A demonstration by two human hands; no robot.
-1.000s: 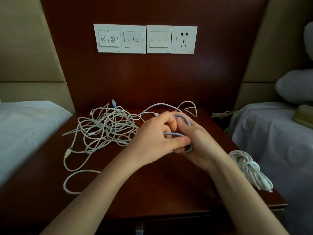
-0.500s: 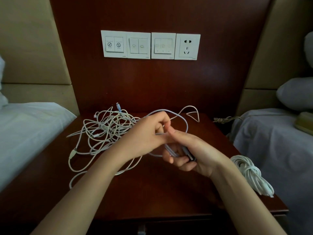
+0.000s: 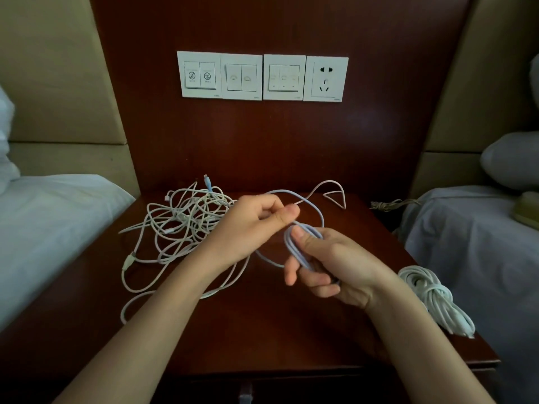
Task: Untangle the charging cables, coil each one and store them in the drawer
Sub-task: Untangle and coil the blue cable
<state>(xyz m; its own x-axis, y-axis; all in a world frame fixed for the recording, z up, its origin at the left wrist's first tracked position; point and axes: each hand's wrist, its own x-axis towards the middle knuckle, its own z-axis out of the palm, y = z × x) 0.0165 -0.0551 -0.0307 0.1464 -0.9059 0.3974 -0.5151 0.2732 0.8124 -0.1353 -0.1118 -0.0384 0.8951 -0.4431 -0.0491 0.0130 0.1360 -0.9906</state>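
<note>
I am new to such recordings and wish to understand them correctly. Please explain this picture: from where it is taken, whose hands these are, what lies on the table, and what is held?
There is no machine: a person works with two bare hands. The picture comes from a wide-angle camera worn on the head, looking forward and down. The right hand holds several loops of a thin pale lilac charging cable under its thumb; the left hand pinches the free length of that cable. On the dark red-brown wooden bedside table lie a tangled heap of thin white cables, to the left, and a coiled bundle of white cable at the right edge.
</note>
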